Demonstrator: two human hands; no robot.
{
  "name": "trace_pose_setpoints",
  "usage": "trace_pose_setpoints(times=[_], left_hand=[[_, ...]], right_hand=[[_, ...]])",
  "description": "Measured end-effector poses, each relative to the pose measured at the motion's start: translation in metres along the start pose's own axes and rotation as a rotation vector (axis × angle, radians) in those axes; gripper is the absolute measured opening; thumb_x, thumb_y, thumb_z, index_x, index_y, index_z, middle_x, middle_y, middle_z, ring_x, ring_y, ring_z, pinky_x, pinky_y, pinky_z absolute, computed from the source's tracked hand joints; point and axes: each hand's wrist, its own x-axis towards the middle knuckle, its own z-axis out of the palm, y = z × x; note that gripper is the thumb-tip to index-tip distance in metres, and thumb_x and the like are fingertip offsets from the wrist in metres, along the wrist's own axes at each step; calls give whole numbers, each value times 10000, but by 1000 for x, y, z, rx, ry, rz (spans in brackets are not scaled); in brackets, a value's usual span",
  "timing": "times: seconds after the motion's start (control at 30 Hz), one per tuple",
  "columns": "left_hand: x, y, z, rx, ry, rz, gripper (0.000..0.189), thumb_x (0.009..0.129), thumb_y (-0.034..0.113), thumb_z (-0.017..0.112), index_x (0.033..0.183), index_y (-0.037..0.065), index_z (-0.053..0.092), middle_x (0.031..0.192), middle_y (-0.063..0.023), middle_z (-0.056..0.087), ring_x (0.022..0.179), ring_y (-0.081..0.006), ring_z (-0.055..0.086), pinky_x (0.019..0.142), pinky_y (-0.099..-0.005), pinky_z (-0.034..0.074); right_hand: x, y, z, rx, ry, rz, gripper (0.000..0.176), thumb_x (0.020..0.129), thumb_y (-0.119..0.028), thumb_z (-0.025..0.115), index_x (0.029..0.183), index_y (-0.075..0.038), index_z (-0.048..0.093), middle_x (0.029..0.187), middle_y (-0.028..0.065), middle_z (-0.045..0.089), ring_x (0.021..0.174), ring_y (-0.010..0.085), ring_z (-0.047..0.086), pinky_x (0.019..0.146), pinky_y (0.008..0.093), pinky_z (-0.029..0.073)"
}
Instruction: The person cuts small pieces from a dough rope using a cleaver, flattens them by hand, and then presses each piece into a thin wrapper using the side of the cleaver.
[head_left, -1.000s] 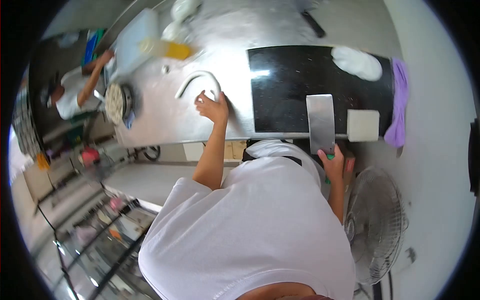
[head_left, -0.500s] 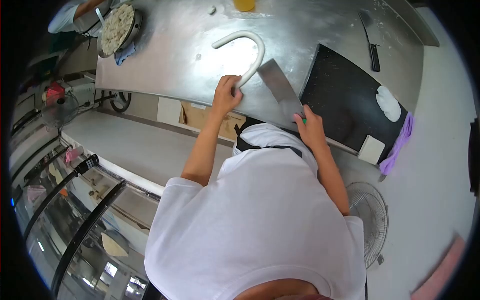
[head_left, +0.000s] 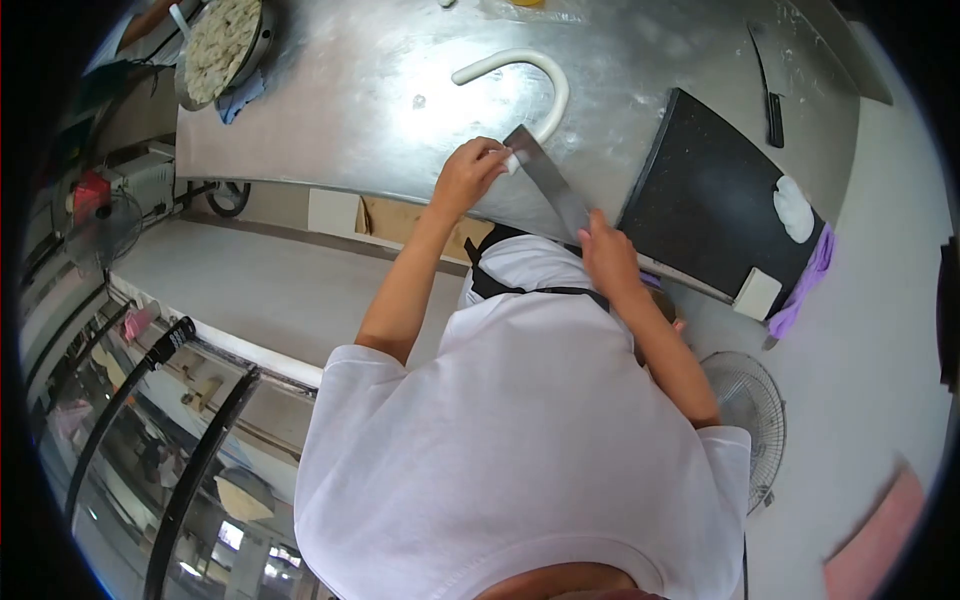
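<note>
A black board point(head_left: 715, 200) lies right of the dough rope point(head_left: 520, 80) on the worktop point(head_left: 330, 110); left hand point(head_left: 468, 175) pinches its near end, right hand point(head_left: 605, 250) grips the cleaver point(head_left: 548, 178) touching it.

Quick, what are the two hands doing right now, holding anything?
Left hand: closed, pinching the near end of the dough rope.
Right hand: closed on the handle of the cleaver.

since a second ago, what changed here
The right hand swung the cleaver from over the black board leftward; its blade now meets the end of the dough rope beside the left hand. Unchanged: the right hand grips the cleaver, the left hand holds the dough end, the rope lies hooked on the steel table.
</note>
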Motion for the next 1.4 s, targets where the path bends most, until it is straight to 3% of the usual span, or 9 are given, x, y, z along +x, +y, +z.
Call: trace_pose_setpoints(times=[0.37,0.43,0.7,0.93,1.03,1.07,1.17,1.27,1.4], left_hand=[[45,32,31,-252,80,-365,275,818,83,790,1035,62,623,906,-92,673,832,-218,630,749,-338,493],[85,78,52,-485,-192,-380,321,829,68,780,1100,57,608,935,-89,701,861,-185,649,757,-305,499],[155,223,216,-272,-969,647,164,773,188,817,912,175,730,1073,-33,665,1076,-271,569,903,-426,416],[171,246,288,379,-1235,662,550,664,162,882,1159,189,645,1239,-79,535,1167,-323,536,908,-456,485],[188,259,318,-20,-1754,146,574,705,184,816,1225,101,588,1262,-120,552,1205,-314,520,962,-465,459],[174,263,322,-11,-1757,141,574,705,184,816,1225,101,588,1262,-120,552,1205,-314,520,962,-465,459],[123,276,322,56,-912,514,697,836,477,690,1411,140,484,1466,-149,439,1409,-336,345,1150,-583,220],[105,249,317,256,-801,895,794,837,565,665,1472,143,442,1582,-156,321,1496,-347,232,1201,-586,144],[109,257,310,305,-947,819,887,811,626,635,1470,70,427,1594,-174,297,1520,-344,200,1226,-563,126]], right_hand=[[-49,31,21,569,331,255,393,958,-257,675,1215,8,541,935,276,694,932,476,673,760,483,529],[-86,40,14,561,621,341,356,962,-243,684,1195,5,582,1036,229,719,983,413,704,774,429,539],[-198,86,59,954,983,936,311,953,-209,702,1163,-2,606,889,129,709,760,226,666,723,357,521],[-209,59,103,1114,1168,1094,288,944,-238,719,1107,-19,629,708,39,620,536,107,547,514,279,424],[-207,67,110,1257,1140,1127,293,945,-254,719,1095,-18,632,714,39,626,563,114,567,537,283,439],[-205,77,114,1141,1179,1063,293,950,-263,714,1084,-16,633,710,35,617,552,112,555,528,285,435],[-205,112,82,1126,1203,981,283,965,-268,698,1066,-12,633,718,30,603,523,103,523,500,284,421],[-208,158,26,1269,1294,848,264,987,-261,670,1058,-9,632,748,31,596,502,91,493,477,276,408],[-188,222,-13,1353,1516,625,225,1015,-240,627,1060,-19,633,805,31,595,487,53,453,451,246,379]])
